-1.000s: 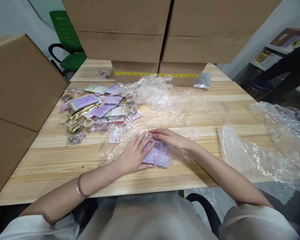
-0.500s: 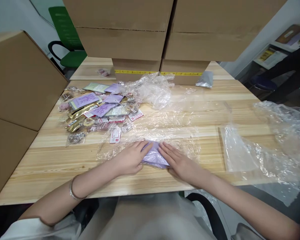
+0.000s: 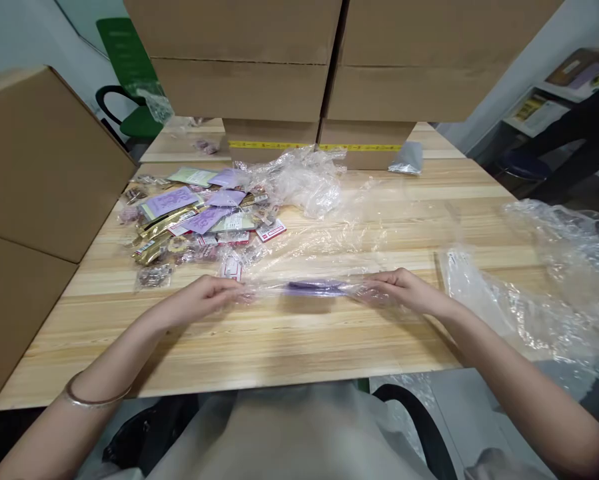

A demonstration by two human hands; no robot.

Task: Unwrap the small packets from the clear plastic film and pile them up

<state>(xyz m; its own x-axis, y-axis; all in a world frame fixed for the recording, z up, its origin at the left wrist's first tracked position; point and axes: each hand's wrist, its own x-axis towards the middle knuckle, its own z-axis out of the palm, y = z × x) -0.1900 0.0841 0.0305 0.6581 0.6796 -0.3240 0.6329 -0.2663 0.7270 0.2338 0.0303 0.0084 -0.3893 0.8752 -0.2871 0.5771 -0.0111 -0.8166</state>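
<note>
My left hand (image 3: 205, 300) and my right hand (image 3: 399, 291) are apart, each pinching one end of a clear plastic bag (image 3: 299, 270) stretched between them just above the wooden table (image 3: 279, 340). Inside the bag, seen edge-on, lies a flat purple packet (image 3: 316, 287). Both hands have their fingers closed on the film. A metal bangle (image 3: 86, 399) sits on my left wrist.
A heap of purple, gold and clear packets (image 3: 194, 217) lies at the left of the table. Crumpled clear film (image 3: 304, 180) sits behind; more plastic bags (image 3: 539, 287) spill over the right edge. Stacked cardboard boxes (image 3: 329, 67) stand at the back, another box (image 3: 34, 173) at the left.
My hands have left the purple packet's top, moved apart to the bag's two ends and pulled the film taut, lifting it so the packet shows edge-on.
</note>
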